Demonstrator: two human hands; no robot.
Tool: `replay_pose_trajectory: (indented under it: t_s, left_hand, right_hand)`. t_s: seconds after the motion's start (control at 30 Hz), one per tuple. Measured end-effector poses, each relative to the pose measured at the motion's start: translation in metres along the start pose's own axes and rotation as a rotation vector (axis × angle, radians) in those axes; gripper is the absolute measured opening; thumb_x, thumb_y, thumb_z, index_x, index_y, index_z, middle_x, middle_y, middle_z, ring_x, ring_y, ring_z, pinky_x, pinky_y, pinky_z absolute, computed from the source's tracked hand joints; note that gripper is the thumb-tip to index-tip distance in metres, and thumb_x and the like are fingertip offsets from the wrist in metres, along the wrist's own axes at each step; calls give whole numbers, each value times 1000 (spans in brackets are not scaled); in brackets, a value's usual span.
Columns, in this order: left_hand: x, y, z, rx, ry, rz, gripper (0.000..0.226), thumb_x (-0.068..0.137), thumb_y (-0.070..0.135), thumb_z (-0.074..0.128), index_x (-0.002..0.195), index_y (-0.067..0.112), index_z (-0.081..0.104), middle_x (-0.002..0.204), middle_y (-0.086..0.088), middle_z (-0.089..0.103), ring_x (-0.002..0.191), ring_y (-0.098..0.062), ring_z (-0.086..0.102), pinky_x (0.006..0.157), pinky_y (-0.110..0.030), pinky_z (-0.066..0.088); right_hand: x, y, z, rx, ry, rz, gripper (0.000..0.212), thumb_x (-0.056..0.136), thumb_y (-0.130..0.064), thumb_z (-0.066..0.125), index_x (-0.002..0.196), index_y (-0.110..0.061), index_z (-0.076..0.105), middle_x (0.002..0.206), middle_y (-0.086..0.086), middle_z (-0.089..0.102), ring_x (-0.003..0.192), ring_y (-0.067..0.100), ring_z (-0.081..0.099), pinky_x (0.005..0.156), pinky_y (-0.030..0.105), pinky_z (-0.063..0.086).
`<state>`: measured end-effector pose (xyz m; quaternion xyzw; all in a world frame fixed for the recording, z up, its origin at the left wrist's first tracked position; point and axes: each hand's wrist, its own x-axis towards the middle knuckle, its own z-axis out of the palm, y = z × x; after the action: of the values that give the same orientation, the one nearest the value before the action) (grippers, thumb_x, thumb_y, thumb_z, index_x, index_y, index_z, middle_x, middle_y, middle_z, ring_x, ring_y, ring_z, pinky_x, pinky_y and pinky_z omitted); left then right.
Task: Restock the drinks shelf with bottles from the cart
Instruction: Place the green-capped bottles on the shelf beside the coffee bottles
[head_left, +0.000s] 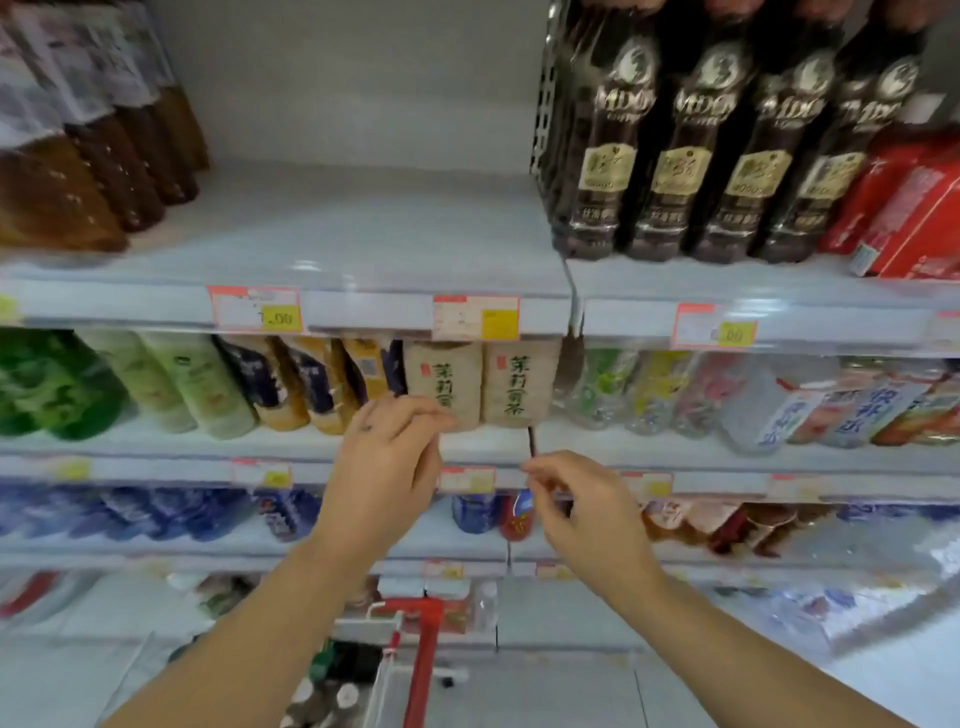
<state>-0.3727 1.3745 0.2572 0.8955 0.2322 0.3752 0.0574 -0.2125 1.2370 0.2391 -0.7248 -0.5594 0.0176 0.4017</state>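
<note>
Bottles with beige labels (444, 384) are seen upright, two side by side, on the drinks shelf (488, 444), just above and to the right of the left grip (384, 467). The lower left corner of the nearer one is overlapped by that grip's bent fingers (415, 415). Whether the bottle is pinched or only touched cannot be told through the blur. The right grip (582, 512) is held below and to the right of the two bottles, in front of the shelf edge and apart from the left grip. Its fingers are loosely curled, thumb and forefinger close together, and nothing is seen in it.

Beneath both grips, between the forearms, the cart (423, 649) is shown by its red handle, and blurred capped bottles (348, 693) are seen in its basket.

Left of the left grip, on the same shelf, navy-and-orange bottles (291, 387), pale green bottles (192, 384) and deep green bottles (52, 387) are ranged. Right of the right grip and higher, clear bottles with coloured labels (779, 405) are lined up. Below the left grip, blue bottles (156, 509) are stocked on a lower shelf.

Well above both grips, price tags (475, 317) are fixed to the upper shelf's edge. On that shelf dark coffee bottles (727, 156) and red cartons (909, 208) are set above the right grip, and brown tea bottles (78, 182) far to the upper left.
</note>
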Motion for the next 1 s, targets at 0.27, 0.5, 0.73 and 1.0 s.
replay_pose_trajectory:
  t_s: [0.27, 0.5, 0.73, 1.0]
  left_hand:
    - [-236, -115, -21, -23, -471, -675, 17, 88, 8, 57, 98, 16, 69, 90, -1, 67, 68, -21, 62, 55, -24, 45]
    - [-391, -183, -20, 22, -768, -1052, 27, 88, 22, 54, 113, 27, 61, 117, 0, 60, 102, -23, 59, 85, -35, 49]
    - [-477, -239, 0, 86, -906, -1123, 50, 88, 24, 55, 137, 22, 42, 139, -3, 45, 125, -27, 44, 106, -40, 35]
    - [-496, -246, 11, 84, -898, -1141, 48, 91, 29, 51, 138, 27, 40, 142, 3, 42, 130, -22, 40, 113, -41, 25]
  right_hand:
    - [-82, -19, 188, -20, -769, 346, 13, 87, -19, 53, 92, -17, 66, 85, 3, 67, 79, 23, 60, 76, 32, 48]
    - [-135, -25, 317, 23, -1120, 571, 38, 89, -19, 60, 125, -10, 54, 126, 8, 57, 114, 23, 54, 96, 29, 42]
    - [-144, -10, 433, -157, -933, 466, 64, 84, -19, 63, 141, -14, 34, 144, 10, 39, 130, 27, 39, 104, 35, 34]
    - [-149, 14, 488, -434, -750, 401, 67, 75, -28, 72, 134, -17, 42, 131, 16, 44, 122, 35, 39, 100, 44, 40]
